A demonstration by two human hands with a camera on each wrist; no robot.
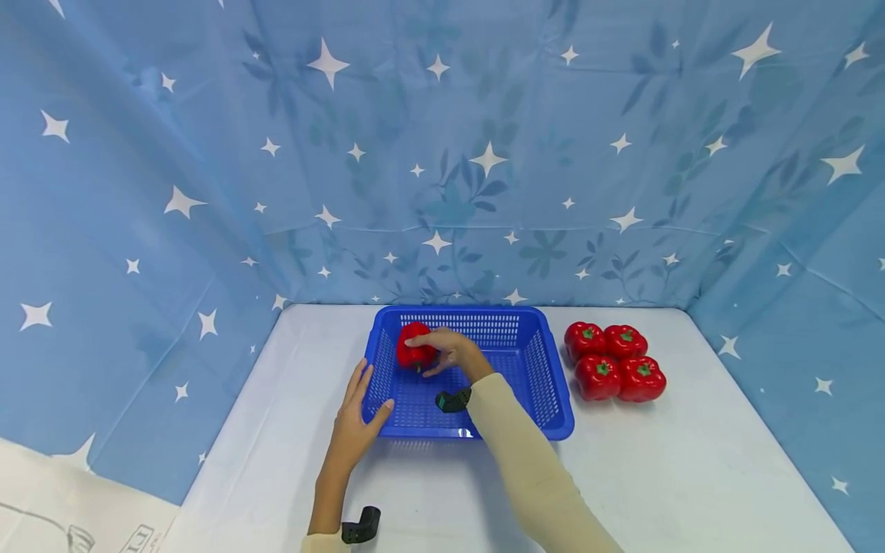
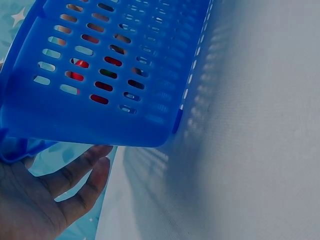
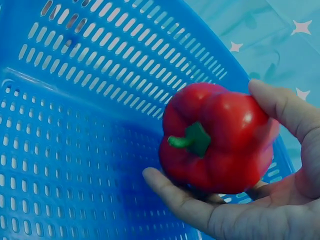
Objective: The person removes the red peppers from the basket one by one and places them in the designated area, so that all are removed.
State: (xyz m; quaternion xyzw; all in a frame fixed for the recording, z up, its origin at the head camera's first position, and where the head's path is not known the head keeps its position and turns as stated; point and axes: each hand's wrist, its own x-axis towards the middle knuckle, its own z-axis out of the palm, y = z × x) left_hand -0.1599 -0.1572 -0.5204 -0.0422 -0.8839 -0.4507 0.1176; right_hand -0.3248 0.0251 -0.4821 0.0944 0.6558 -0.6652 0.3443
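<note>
My right hand (image 1: 452, 352) reaches into the blue plastic basket (image 1: 472, 432) and holds a red bell pepper (image 1: 409, 347) near its back left corner. In the right wrist view the thumb and fingers (image 3: 175, 197) lie around the pepper (image 3: 235, 145), its green stem facing the camera. Whether the pepper touches the basket's floor, I cannot tell. At the front left corner my left hand (image 1: 353, 430) holds the basket rim, thumb over the edge and fingers along the left side. The left wrist view has this hand (image 2: 35, 200) beside the slotted wall (image 2: 90, 120), with some fingers hidden.
Several red bell peppers (image 1: 600, 376) with green stems sit grouped on the white table (image 1: 691, 476), just right of the basket. A blue curtain with white stars (image 1: 442, 153) hangs behind the table and along both sides.
</note>
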